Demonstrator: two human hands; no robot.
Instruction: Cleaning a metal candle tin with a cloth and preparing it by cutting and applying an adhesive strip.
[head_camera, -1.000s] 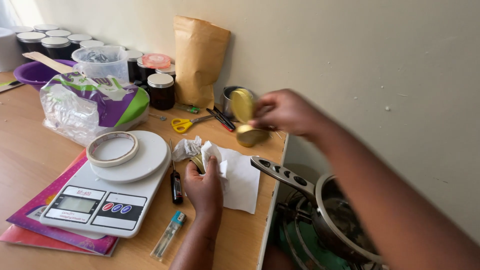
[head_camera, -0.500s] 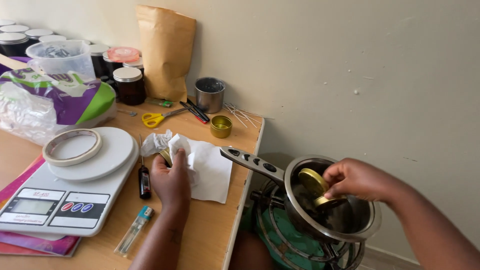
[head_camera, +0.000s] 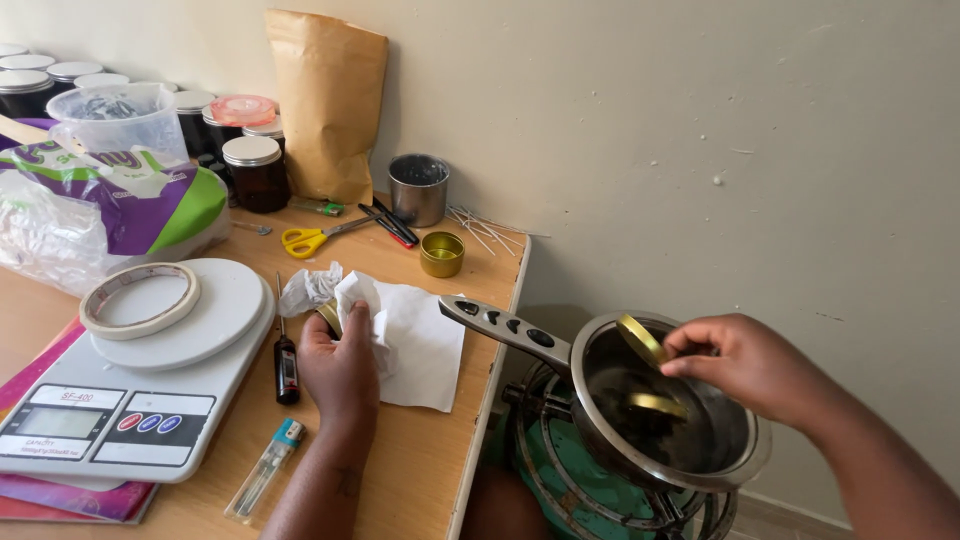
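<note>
My right hand (head_camera: 750, 365) is over a steel saucepan (head_camera: 592, 345) to the right of the table. It holds a small gold tin (head_camera: 657, 405) low inside the pan, with the gold lid (head_camera: 640, 340) tilted up by my fingers. On the wooden table (head_camera: 420, 470), my left hand (head_camera: 340, 365) presses a crumpled white paper towel (head_camera: 415, 335) around a small gold-rimmed object (head_camera: 328, 316). A second open gold tin (head_camera: 441, 253) stands near the table's right edge.
The pan sits on a green burner stand (head_camera: 560, 470), with its handle (head_camera: 505, 325) reaching over the table edge. On the table are a digital scale (head_camera: 150, 400) carrying a tape roll (head_camera: 140, 298), a black probe (head_camera: 286, 355), a lighter (head_camera: 265, 470), yellow scissors (head_camera: 310, 238), a metal cup (head_camera: 418, 188), a brown paper bag (head_camera: 325, 105), dark jars (head_camera: 250, 170) and a plastic bag (head_camera: 120, 200).
My right hand lifted the gold tin and lid from the back of the table and carried them right, over and into the saucepan. My left hand stayed on the paper towel.
</note>
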